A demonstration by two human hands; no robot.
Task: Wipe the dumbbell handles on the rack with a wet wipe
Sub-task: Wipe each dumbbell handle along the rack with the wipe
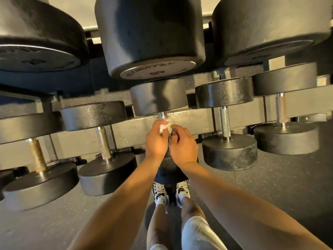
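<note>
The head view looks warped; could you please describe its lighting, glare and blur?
In the head view warm light washes out the wet wipe and left hand; the head view's wide angle swells the upper dumbbells; a knurled handle glints there.

A single wide-angle camera worn on the person's head looks forward and steeply down. It sits very near the rack [137, 127], so the upper-row dumbbells [149, 37] loom large along the top edge, bowed by the lens. The lower row spans the middle from left to right. Both forearms enter from the near edge, and the left hand [156, 139] and right hand [183, 147] meet near centre. The floor [279, 177] and the person's shoes [159, 193] lie directly below.
</note>
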